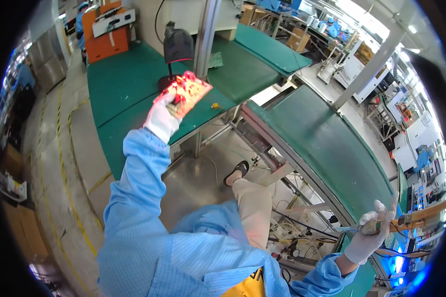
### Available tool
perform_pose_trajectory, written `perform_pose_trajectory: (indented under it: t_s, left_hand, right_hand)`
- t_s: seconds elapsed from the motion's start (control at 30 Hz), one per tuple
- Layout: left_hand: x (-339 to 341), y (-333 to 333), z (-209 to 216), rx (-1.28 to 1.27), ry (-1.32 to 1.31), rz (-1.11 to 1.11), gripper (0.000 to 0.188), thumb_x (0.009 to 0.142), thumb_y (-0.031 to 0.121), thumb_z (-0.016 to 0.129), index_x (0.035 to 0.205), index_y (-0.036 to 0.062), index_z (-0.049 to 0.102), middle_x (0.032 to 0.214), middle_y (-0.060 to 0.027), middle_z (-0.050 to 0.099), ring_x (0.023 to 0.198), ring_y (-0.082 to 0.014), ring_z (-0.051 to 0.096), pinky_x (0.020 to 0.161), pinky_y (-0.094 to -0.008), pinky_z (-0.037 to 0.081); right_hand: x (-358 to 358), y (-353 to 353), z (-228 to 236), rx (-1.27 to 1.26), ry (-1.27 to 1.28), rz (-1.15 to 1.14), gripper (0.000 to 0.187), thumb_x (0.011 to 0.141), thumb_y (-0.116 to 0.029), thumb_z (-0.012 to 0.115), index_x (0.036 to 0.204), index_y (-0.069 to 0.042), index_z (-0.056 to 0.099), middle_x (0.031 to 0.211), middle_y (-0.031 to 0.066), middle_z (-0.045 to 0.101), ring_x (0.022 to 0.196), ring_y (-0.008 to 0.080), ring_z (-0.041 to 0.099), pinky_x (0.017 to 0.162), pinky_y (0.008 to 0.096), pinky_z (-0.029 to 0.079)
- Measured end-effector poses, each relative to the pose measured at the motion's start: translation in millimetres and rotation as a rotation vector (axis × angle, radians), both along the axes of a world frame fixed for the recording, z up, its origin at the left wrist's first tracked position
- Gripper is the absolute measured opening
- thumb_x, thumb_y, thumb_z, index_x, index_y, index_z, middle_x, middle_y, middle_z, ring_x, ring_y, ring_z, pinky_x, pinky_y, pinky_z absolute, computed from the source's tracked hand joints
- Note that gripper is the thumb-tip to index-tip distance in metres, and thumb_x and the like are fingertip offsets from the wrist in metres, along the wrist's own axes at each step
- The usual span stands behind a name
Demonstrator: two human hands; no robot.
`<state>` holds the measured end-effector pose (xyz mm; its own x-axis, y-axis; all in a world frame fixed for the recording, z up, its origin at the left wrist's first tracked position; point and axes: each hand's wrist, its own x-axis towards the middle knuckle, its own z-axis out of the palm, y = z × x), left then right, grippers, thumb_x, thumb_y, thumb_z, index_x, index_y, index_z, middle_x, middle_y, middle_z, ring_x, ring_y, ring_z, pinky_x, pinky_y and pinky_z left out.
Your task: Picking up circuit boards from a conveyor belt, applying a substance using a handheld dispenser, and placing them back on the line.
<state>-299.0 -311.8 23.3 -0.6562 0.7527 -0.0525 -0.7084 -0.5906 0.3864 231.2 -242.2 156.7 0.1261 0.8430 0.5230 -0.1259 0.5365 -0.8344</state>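
Note:
My left hand (164, 119), in a white glove, is closed on a circuit board (191, 94) with parts standing on it. The board is held tilted above the green bench, in red light beside a black scanner on a stand (178, 44). My right hand (369, 235), also gloved, is raised at the lower right, one finger stretched upward and the others partly curled. Against its palm shows a small brownish thing (369, 227), with a pale blue strip beside it; I cannot make out what they are. An orange-brown bar (421, 216) runs just beyond this hand.
A green conveyor belt (317, 143) on a metal frame slants across the right. Upright metal post (206, 39) stands behind the board. Cables (302, 240) lie tangled below the conveyor. An orange box (106, 47) sits on the bench (116, 79) at the far left.

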Motion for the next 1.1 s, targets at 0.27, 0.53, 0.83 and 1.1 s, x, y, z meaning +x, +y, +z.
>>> perform_pose_trajectory:
  t_s: [0.27, 0.53, 0.83, 1.1]
  left_hand:
    - [124.1, 38.3, 12.2, -0.024, 0.146, -0.516, 0.045, 0.095, 0.003, 0.054, 0.138, -0.0038, 0.043, 0.129, -0.0228, 0.058, 0.118, -0.0339, 0.06, 0.102, -0.0469, 0.05]
    - [232.7, 63.5, 21.2, 0.084, 0.323, -0.96, 0.048, 0.094, 0.012, 0.062, 0.138, 0.0001, 0.047, 0.128, -0.0137, 0.062, 0.114, -0.0242, 0.063, 0.102, -0.0382, 0.049]
    - [294.6, 63.4, 23.7, 0.061, 0.585, -1.063, 0.059, 0.093, 0.023, 0.068, 0.142, 0.0002, 0.043, 0.136, -0.0099, 0.055, 0.124, -0.017, 0.052, 0.108, -0.0333, 0.039]
    - [317.9, 60.1, 25.1, 0.025, 0.456, -1.136, 0.058, 0.09, 0.019, 0.07, 0.141, 0.0026, 0.047, 0.128, -0.0069, 0.061, 0.118, -0.0153, 0.056, 0.104, -0.0319, 0.042]
  right_hand:
    - [-25.2, -0.9, 11.0, -0.025, -0.048, 0.047, 0.055, 0.104, -0.035, 0.04, 0.147, -0.001, 0.035, 0.096, 0.0083, 0.068, 0.056, 0.0072, 0.053, 0.046, 0.0177, 0.037]
    - [-36.3, 26.7, 5.4, 0.047, -0.021, 0.16, 0.054, 0.104, -0.034, 0.037, 0.14, 0.007, 0.04, 0.094, 0.0113, 0.067, 0.051, 0.0094, 0.052, 0.045, 0.0199, 0.038]
    - [-49.8, 25.2, 4.5, 0.113, 0.056, 0.186, 0.046, 0.104, -0.026, 0.037, 0.134, 0.008, 0.045, 0.085, 0.0106, 0.065, 0.051, 0.0081, 0.051, 0.051, 0.018, 0.041]
    - [-41.8, 29.2, 0.4, 0.12, -0.04, 0.053, 0.054, 0.103, -0.036, 0.032, 0.12, 0.007, 0.058, 0.08, 0.0094, 0.063, 0.051, 0.0097, 0.05, 0.079, 0.0283, 0.045]
